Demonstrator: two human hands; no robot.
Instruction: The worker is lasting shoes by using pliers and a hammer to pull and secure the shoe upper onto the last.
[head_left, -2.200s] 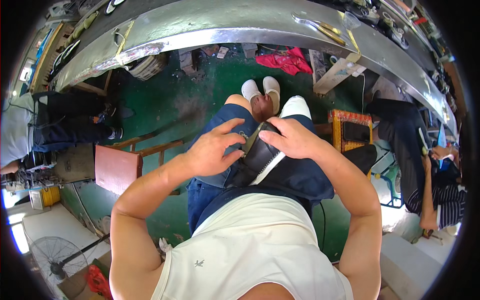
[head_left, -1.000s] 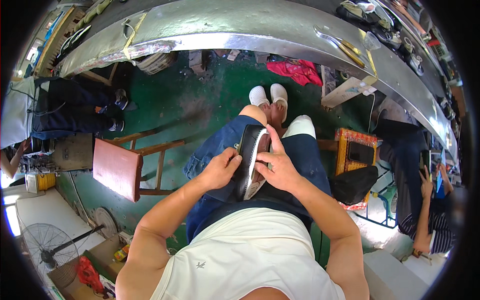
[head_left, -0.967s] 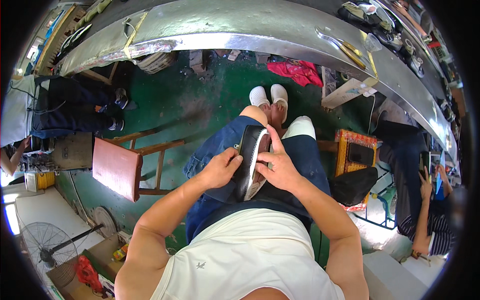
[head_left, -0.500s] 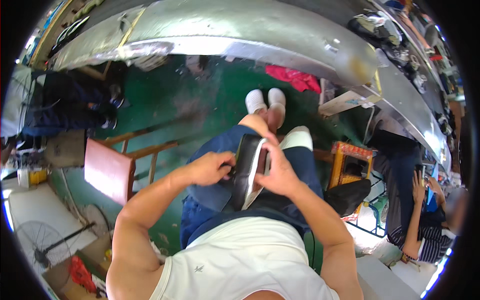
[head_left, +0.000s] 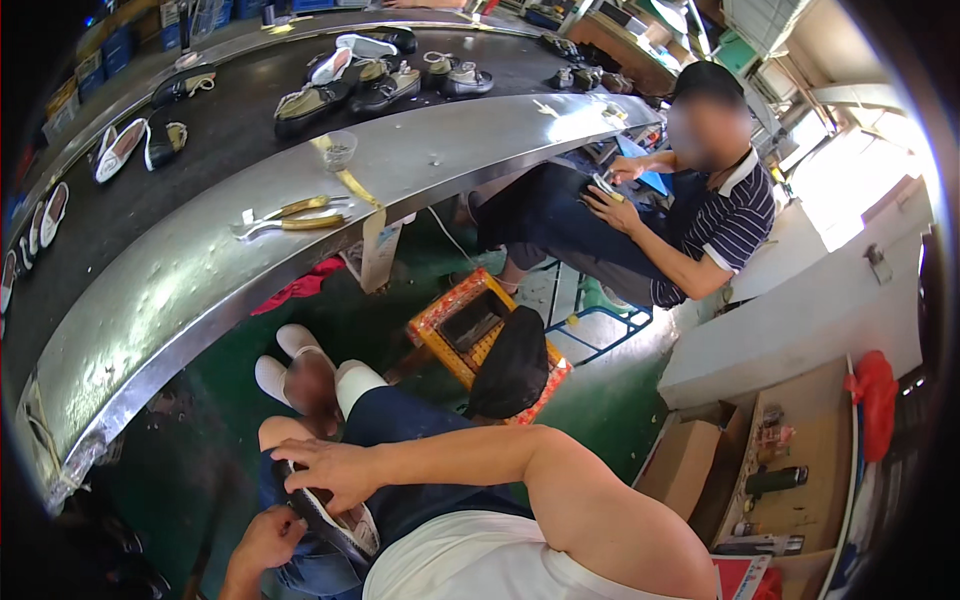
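On your far left, the long table (head_left: 180,290) bends along the picture's rim, with loose shoes (head_left: 122,150) on its dark top. Next comes your left hand (head_left: 268,540), low down. Its fingers are curled in, with their tips right at the left side of the dark shoe (head_left: 326,528). I can't tell if they touch it or pinch something small. Above that hand, two tools with yellow handles (head_left: 308,216) lie on the table's metal edge.

The shoe sits on your blue pants (head_left: 410,415), between your two hands. Its long way slants from the upper left, near your bare knee, down to the right, toward your belly. Your right hand (head_left: 335,472) is the nearer one: it is on the shoe, its fingers reaching wide over the upper end and gripping it. So the shoe lies just right of your left hand and under your right.

Farther right, a black bag (head_left: 512,365) rests on a stool, and a co-worker (head_left: 715,205) sits past it.

Some bits are hard to see. Your left forearm is cut off at the bottom. Your right hand covers much of the shoe's upper end and opening, and its thumb is hard to make out.
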